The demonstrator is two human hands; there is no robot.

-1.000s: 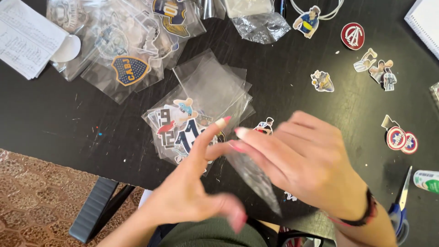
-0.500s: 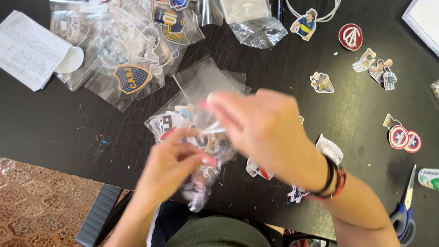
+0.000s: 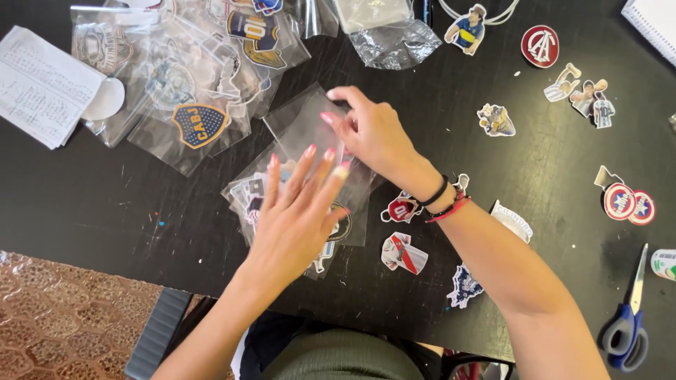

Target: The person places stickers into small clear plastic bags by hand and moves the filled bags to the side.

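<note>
A: What lay on the black bench [image 3: 84,204]?
B: A stack of clear plastic bags [image 3: 303,141] at mid-bench, glossy, with printed stickers showing through.
A: And the hands?
B: The left hand [image 3: 299,211] pressed flat, fingers spread. The right hand [image 3: 373,134], its grip narrow, pinched the top bag's far edge.

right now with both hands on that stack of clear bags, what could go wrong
1. The clear bags lie loosely stacked; the flat left hand pressing them while the right hand pinches the top one could slide the stack askew.
2. The right forearm lies over loose cutouts, such as the red jersey cutout; it may sweep them away.
3. The blue-handled scissors lie near the table's edge and could get knocked off.
</note>
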